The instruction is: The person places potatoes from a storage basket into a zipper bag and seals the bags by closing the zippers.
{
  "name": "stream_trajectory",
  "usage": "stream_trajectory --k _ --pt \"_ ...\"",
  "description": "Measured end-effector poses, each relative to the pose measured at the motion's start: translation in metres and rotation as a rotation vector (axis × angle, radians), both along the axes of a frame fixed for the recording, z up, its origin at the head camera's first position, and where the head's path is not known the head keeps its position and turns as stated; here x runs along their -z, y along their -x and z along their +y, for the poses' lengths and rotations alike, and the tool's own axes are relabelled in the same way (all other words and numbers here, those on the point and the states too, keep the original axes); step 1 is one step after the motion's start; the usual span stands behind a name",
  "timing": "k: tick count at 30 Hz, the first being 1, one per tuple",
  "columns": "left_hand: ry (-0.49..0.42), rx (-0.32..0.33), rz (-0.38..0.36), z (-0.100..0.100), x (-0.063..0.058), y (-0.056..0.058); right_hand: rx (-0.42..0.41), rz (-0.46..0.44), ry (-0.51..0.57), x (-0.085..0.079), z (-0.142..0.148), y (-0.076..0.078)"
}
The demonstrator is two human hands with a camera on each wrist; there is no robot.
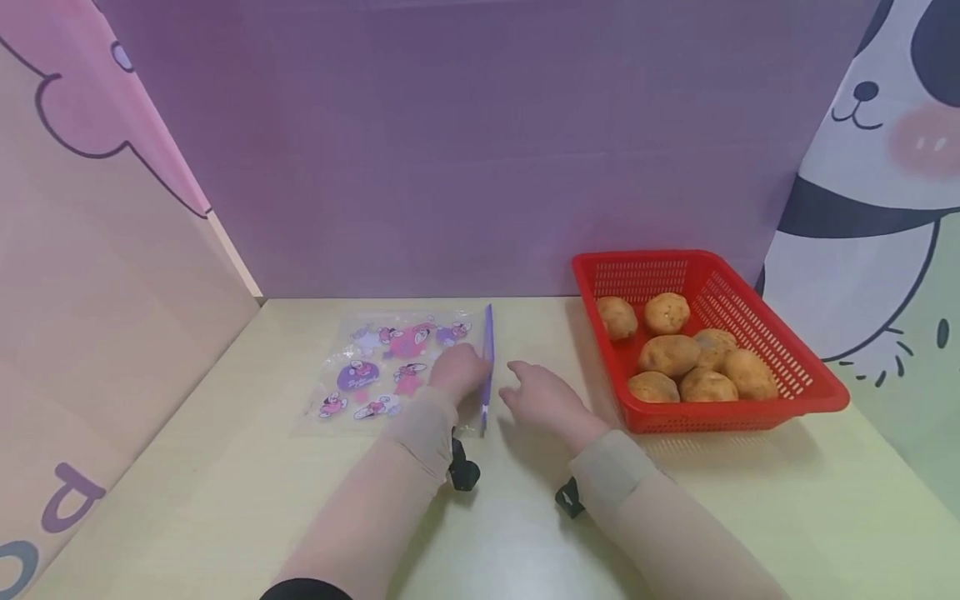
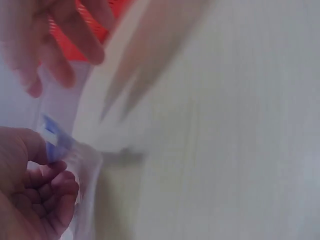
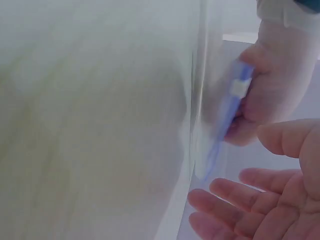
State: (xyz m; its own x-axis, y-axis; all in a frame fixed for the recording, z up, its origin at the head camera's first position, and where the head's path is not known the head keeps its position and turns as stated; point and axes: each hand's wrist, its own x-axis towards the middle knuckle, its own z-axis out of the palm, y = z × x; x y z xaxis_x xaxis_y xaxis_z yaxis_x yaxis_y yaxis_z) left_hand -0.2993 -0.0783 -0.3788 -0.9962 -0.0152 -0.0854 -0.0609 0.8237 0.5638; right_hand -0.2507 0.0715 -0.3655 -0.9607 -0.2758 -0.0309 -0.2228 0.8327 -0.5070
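a left forearm (image 1: 367, 517) and a right forearm (image 1: 675, 517) reach in over a pale table (image 1: 187, 500), each wearing a black wrist camera (image 1: 463, 468), as a person handles a clear printed bag (image 1: 397, 375). the left hand (image 1: 459, 371) has thumb and fingers curled, pinching the bag at its purple-blue zip (image 1: 488, 358); a white tab (image 3: 241, 88) on that edge sits just beside those fingers. the bag spreads out from the left hand, to its left and beyond it, flat over most of its length, with the zip edge lifted at the grip. the right hand (image 1: 547, 400), just across the zip from the left, holds nothing, its fingers spread apart near the edge with the palm turned toward it. beyond the right hand and to its right stands a red basket (image 1: 735, 415) holding at least seven potatoes (image 1: 670, 356), none of them touched by either hand. judged from how things lie, the work is at an early stage: one hand's grip on the bag is made, while the other's is not. no potato shows in the bag, and all those in sight lie in the basket, so their handling appears yet to be done. whether the zip is parted, the pictures cannot tell.
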Motion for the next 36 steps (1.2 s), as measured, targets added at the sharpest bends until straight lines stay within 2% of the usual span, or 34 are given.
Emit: stream_trajectory --k 3,5,9,12,16,21,25,29,36 --pt "-0.074 -0.008 -0.003 -0.007 -0.005 -0.005 0.022 -0.027 0.067 0.000 -0.003 0.003" --pt "-0.140 -0.012 -0.004 -0.010 -0.008 -0.010 0.042 -0.071 0.155 0.000 -0.005 0.005" --pt "-0.283 -0.004 -0.015 -0.011 -0.013 -0.022 0.083 -0.241 0.443 -0.001 -0.011 0.005" --pt "-0.372 0.026 -0.017 -0.008 -0.015 -0.032 0.104 -0.348 0.651 -0.002 -0.015 0.004" --pt "-0.396 0.068 0.009 0.000 -0.016 -0.044 0.131 -0.359 0.763 -0.005 -0.018 0.001" --pt "-0.367 0.049 0.054 0.006 -0.019 -0.053 0.145 -0.278 0.773 -0.010 -0.020 -0.003" --pt "-0.348 0.037 0.077 0.006 -0.018 -0.054 0.148 -0.245 0.775 -0.012 -0.022 -0.005" --pt "-0.267 0.044 0.136 0.005 -0.017 -0.054 0.155 -0.210 0.759 -0.012 -0.024 -0.004" --pt "-0.037 0.011 0.304 0.010 -0.024 -0.057 0.123 -0.029 0.498 -0.013 -0.027 0.002"
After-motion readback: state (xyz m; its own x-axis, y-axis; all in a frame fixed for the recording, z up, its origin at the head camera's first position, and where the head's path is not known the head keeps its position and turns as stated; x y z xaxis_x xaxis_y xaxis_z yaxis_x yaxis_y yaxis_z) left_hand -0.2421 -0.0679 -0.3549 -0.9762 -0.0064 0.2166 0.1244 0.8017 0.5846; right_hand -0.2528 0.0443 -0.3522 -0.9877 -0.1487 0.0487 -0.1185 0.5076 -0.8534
